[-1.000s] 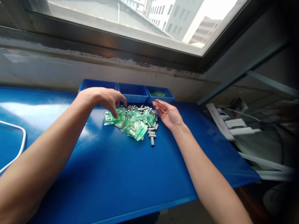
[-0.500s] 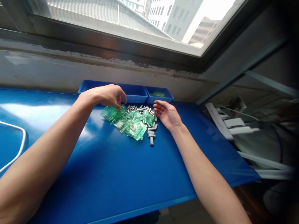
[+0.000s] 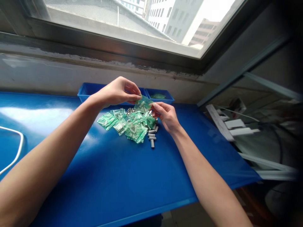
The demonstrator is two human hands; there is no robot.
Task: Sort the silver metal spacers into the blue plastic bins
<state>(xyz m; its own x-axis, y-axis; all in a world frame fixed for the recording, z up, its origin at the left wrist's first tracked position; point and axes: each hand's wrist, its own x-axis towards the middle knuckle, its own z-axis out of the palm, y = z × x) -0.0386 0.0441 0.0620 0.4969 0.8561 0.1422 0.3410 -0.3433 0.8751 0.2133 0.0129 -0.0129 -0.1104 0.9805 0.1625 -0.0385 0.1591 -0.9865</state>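
Observation:
A small green plastic bag [image 3: 143,103] hangs between my two hands, above the pile, with a few metal pieces showing through it. My left hand [image 3: 121,91] pinches its upper left corner. At its right edge my right hand [image 3: 165,114] grips it between thumb and fingers. Below lie several more green bags [image 3: 135,130] with metal pieces inside, heaped on the blue tabletop. Loose silver metal pieces [image 3: 152,137], short and bar-like, are scattered along the right side of the heap. Smaller metal parts [image 3: 130,111] sit behind it, partly hidden by the bags.
Blue bins [image 3: 88,90] stand in a row against the wall; the right bin [image 3: 161,96] holds something green. A white cable [image 3: 20,148] curves at the left. A metal rack [image 3: 265,162] stands to the right, and a window runs above.
My left hand has lifted a green bag off the pile and moved right. My right hand, open before, has closed on the bag's right edge.

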